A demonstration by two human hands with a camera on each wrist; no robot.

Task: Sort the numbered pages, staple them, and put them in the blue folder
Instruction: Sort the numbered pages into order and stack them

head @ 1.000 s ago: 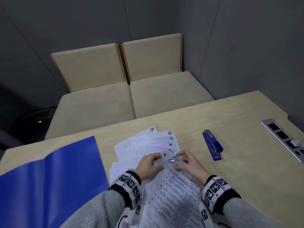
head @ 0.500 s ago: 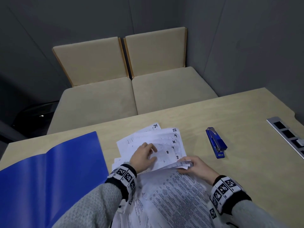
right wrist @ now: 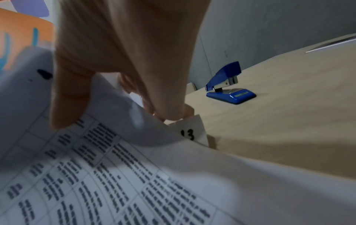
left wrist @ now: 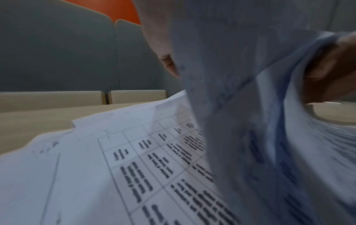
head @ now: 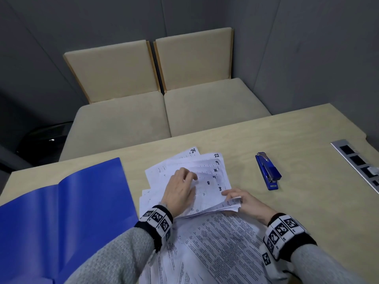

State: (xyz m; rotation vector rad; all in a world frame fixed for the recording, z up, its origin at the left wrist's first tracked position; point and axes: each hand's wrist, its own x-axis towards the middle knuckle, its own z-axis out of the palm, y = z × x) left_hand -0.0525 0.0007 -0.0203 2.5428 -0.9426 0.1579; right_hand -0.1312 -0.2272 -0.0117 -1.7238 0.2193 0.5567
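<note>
Evidently sorting: left hand [head: 180, 193] rests flat on the fanned pages [head: 207, 177] so numbers show; right hand [head: 244, 203] pinches a lifted corner.

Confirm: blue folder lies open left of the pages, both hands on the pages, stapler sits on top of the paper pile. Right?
One error. The stapler is not on the pile; it stands on the bare table, right of the pages, as the head view shows. The rest holds: the blue folder lies open on the left, the left hand and right hand on the pages.
</note>
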